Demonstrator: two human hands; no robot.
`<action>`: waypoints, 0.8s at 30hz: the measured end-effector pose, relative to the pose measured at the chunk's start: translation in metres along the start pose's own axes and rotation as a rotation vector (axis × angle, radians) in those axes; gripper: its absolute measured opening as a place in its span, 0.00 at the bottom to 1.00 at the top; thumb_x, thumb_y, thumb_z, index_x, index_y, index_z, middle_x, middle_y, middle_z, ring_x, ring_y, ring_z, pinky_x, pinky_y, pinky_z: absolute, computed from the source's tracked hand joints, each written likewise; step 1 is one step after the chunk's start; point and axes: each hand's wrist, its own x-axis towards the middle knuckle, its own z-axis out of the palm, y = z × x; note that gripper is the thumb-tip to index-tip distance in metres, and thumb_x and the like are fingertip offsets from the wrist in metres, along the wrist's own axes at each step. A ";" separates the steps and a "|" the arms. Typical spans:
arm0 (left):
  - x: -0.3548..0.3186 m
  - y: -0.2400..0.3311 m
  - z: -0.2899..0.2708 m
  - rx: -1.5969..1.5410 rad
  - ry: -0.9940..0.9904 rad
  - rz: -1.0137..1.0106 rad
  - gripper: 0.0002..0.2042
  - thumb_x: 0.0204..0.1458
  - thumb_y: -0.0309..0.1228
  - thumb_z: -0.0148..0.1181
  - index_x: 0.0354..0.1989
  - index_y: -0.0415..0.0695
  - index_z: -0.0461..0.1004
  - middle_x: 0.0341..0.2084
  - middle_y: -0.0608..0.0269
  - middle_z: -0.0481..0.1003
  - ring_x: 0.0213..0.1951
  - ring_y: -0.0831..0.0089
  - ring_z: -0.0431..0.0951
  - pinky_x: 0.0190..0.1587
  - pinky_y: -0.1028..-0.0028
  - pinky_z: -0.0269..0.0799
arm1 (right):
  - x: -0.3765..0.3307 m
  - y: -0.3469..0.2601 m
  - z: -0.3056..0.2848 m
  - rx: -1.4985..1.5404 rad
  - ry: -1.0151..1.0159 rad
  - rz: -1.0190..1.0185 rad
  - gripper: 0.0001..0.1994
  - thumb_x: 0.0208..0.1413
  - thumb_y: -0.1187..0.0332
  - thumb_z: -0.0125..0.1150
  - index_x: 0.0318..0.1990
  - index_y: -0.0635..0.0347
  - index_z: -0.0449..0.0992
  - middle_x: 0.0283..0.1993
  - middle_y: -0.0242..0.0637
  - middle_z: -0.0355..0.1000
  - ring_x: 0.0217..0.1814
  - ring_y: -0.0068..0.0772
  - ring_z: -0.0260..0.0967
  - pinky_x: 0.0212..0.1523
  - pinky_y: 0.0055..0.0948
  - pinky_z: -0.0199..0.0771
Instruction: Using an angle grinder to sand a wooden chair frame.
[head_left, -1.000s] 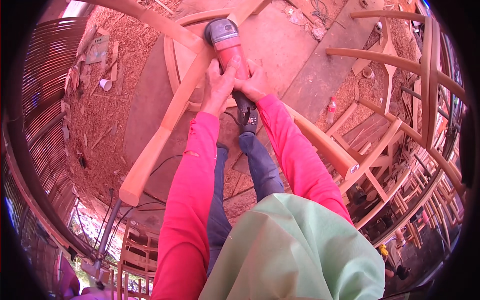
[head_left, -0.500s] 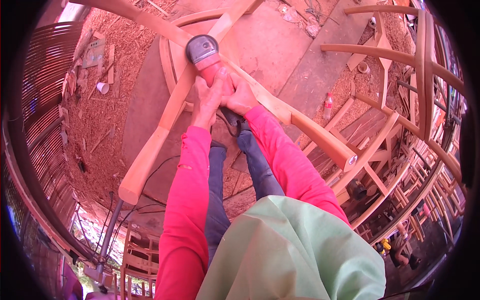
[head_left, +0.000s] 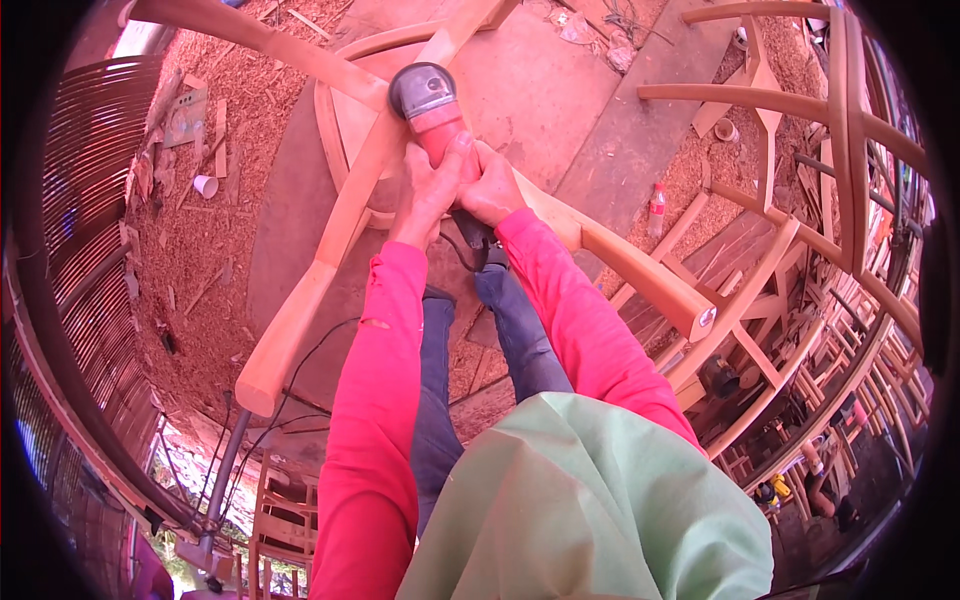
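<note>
Angle grinder point(head_left: 432, 112), red-bodied with a grey head, sits pressed against a pale wooden chair frame point(head_left: 330, 260) that lies upturned in front of the person, its legs jutting toward the camera. Both hands grip the tool's body just behind the head: the left hand point(head_left: 432, 190) wraps it from the near side, fingers curled tight around the red housing with the thumb laid along the top, while the right hand point(head_left: 492, 192) closes over the rear of the body, fingers pressed together around it. The two-handed hold looks meant to steady the head where it meets the frame's curved rail, close to the joint with a leg. A black power cord point(head_left: 462, 250) drops from the back of the tool between the red-sleeved forearms. The frame appears braced against the person's knees, which would keep it from shifting under the tool. Wood shavings point(head_left: 200, 230) carpet the ground to the left, with a small white cup point(head_left: 205, 186) lying among them. A plastic bottle point(head_left: 657, 208) stands on the floor to the right, near a row of unfinished chair frames point(head_left: 800, 200) stacked along the workshop's edge.
</note>
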 end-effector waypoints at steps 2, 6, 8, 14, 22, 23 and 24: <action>0.006 0.006 0.010 -0.007 -0.031 0.005 0.22 0.63 0.45 0.68 0.53 0.39 0.73 0.42 0.58 0.79 0.41 0.74 0.79 0.43 0.71 0.77 | 0.014 0.014 -0.010 -0.089 0.024 0.029 0.26 0.40 0.56 0.78 0.41 0.65 0.76 0.38 0.50 0.80 0.43 0.45 0.81 0.46 0.42 0.78; 0.026 0.008 0.020 0.047 -0.034 0.030 0.30 0.59 0.50 0.69 0.52 0.32 0.71 0.44 0.47 0.78 0.44 0.63 0.81 0.45 0.66 0.78 | 0.032 0.025 -0.022 -0.102 0.024 0.065 0.24 0.40 0.59 0.78 0.41 0.64 0.76 0.37 0.48 0.80 0.38 0.42 0.80 0.41 0.40 0.80; 0.032 0.010 0.026 0.063 -0.036 0.069 0.33 0.58 0.52 0.69 0.50 0.28 0.70 0.45 0.41 0.78 0.45 0.58 0.81 0.45 0.63 0.78 | 0.035 0.019 -0.026 -0.033 0.032 0.058 0.22 0.41 0.62 0.78 0.41 0.64 0.75 0.36 0.46 0.80 0.34 0.39 0.80 0.37 0.38 0.80; 0.045 0.022 0.035 0.091 -0.023 0.059 0.35 0.58 0.55 0.66 0.49 0.27 0.69 0.44 0.40 0.78 0.44 0.57 0.82 0.41 0.62 0.79 | 0.045 -0.007 -0.034 0.070 -0.021 0.107 0.21 0.44 0.67 0.76 0.43 0.66 0.74 0.33 0.41 0.77 0.29 0.32 0.79 0.29 0.34 0.80; 0.045 0.039 0.008 0.070 0.049 0.003 0.35 0.58 0.54 0.67 0.50 0.26 0.69 0.42 0.42 0.78 0.40 0.61 0.81 0.37 0.62 0.77 | 0.063 -0.011 -0.012 -0.034 -0.098 0.100 0.27 0.42 0.60 0.78 0.46 0.68 0.76 0.37 0.45 0.80 0.37 0.37 0.81 0.39 0.37 0.82; 0.045 0.037 0.000 0.053 0.060 -0.002 0.35 0.58 0.54 0.67 0.50 0.27 0.70 0.42 0.43 0.78 0.40 0.62 0.81 0.37 0.63 0.77 | 0.063 -0.010 -0.005 -0.054 -0.125 0.109 0.27 0.41 0.59 0.78 0.46 0.68 0.77 0.38 0.46 0.80 0.39 0.38 0.82 0.41 0.37 0.81; 0.044 0.034 -0.007 0.020 0.078 0.000 0.32 0.59 0.52 0.68 0.50 0.29 0.71 0.41 0.47 0.78 0.39 0.66 0.81 0.38 0.66 0.77 | 0.062 -0.009 0.003 -0.074 -0.153 0.118 0.28 0.41 0.58 0.78 0.47 0.68 0.77 0.39 0.47 0.81 0.41 0.39 0.82 0.42 0.38 0.81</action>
